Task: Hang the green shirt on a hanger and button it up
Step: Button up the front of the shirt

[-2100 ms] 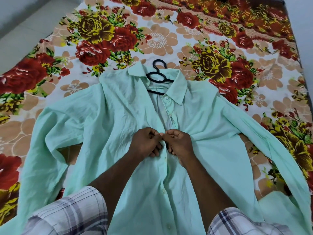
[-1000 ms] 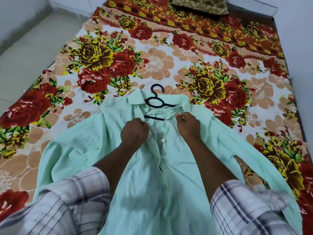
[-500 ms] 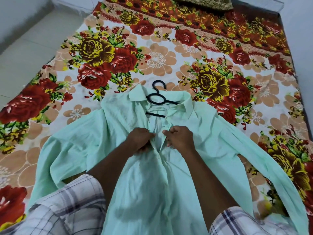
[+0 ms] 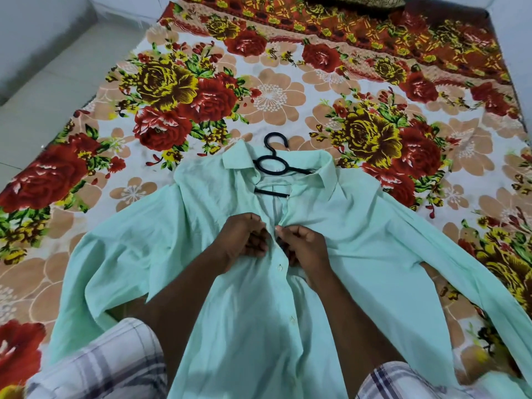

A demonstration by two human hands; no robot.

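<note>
A pale green shirt (image 4: 359,226) lies front-up on the flowered bedsheet, sleeves spread to both sides. A black hanger (image 4: 272,165) sits inside its collar, hook poking out above the neck. My left hand (image 4: 243,239) pinches the left edge of the placket just below the collar. My right hand (image 4: 305,246) pinches the right edge opposite it, fingertips almost touching the left hand. The collar area above my hands is open. Below my hands a white button (image 4: 279,266) shows on the closed placket, with another lower down.
The flowered bedsheet (image 4: 273,96) covers a mattress on the floor. Pale floor tiles (image 4: 43,90) run along the left edge. A patterned pillow (image 4: 354,0) lies at the far end. A pale wall rises at the right.
My hands went from mid-chest up to the collar, then came back down and together on the placket just below the collar. The camera view tilted up slightly.
</note>
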